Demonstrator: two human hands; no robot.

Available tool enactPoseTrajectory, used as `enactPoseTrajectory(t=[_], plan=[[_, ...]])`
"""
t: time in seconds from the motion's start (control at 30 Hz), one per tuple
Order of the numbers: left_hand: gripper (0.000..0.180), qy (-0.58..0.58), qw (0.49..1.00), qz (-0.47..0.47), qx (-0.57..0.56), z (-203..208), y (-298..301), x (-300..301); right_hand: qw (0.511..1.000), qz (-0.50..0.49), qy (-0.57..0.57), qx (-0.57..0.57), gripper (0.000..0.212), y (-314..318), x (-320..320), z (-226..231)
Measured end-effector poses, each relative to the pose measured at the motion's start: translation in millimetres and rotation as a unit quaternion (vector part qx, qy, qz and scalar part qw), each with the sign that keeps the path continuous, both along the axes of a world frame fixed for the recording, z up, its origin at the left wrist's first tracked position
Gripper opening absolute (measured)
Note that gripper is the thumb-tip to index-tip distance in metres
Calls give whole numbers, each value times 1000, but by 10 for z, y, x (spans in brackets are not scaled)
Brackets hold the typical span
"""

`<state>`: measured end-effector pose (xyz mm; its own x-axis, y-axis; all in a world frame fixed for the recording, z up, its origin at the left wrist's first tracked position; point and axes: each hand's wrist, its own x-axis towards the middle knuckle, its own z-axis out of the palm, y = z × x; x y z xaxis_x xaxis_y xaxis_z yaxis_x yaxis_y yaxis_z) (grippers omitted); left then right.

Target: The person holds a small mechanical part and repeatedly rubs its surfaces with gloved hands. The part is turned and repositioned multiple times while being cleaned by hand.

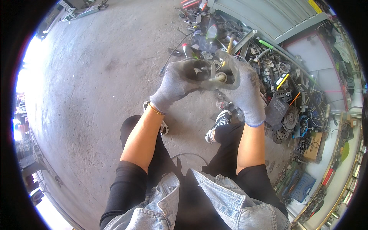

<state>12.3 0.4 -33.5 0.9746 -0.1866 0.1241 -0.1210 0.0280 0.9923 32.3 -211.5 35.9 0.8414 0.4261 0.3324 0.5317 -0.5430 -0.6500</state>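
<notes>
I wear grey work gloves with darker palms, and both hands are raised in front of me, over the floor beside a parts heap. Between them is a small metal part (220, 78) with a round, pale end and a stem. My left hand (180, 78) curls around its left side, the fingers bent. My right hand (243, 84) closes on the part from the right, thumb and fingers wrapped about it. The gloves cover much of the part, and some blur hides its exact kind.
A heap of used car parts (268, 69) spreads to the right, with cables and a clear plastic bottle (211, 33). Ribbed brake discs (290, 118) lie at its near side. Farther right are a cardboard box (313, 147) and a blue tool case (303, 186). Concrete floor (96, 69) extends left.
</notes>
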Motion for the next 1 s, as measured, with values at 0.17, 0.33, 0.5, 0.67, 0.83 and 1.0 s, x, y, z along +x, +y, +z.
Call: enactPoseTrajectory(t=[0.17, 0.33, 0.5, 0.67, 0.83, 1.0], plan=[[52, 52, 998, -5, 38, 65, -32, -6, 999, -18, 9, 29, 65, 40, -1, -39], [52, 80, 995, -13, 55, 130, -82, -20, 996, -75, -43, 1, 47, 52, 27, -163], [50, 69, 993, -6, 92, 153, -71, -19, 987, -107, -9, 117, 32, 65, 92, -338], [51, 68, 994, 12, 82, 159, -53, -28, 973, -53, 131, 183, 27, -90, 141, -410], [52, 66, 997, 30, 40, 90, -24, -3, 986, -16, 36, 165, 31, -40, 177, -491], [55, 92, 992, 84, -17, 93, 12, 49, 996, 13, -12, 90, 31, -46, 164, -312]])
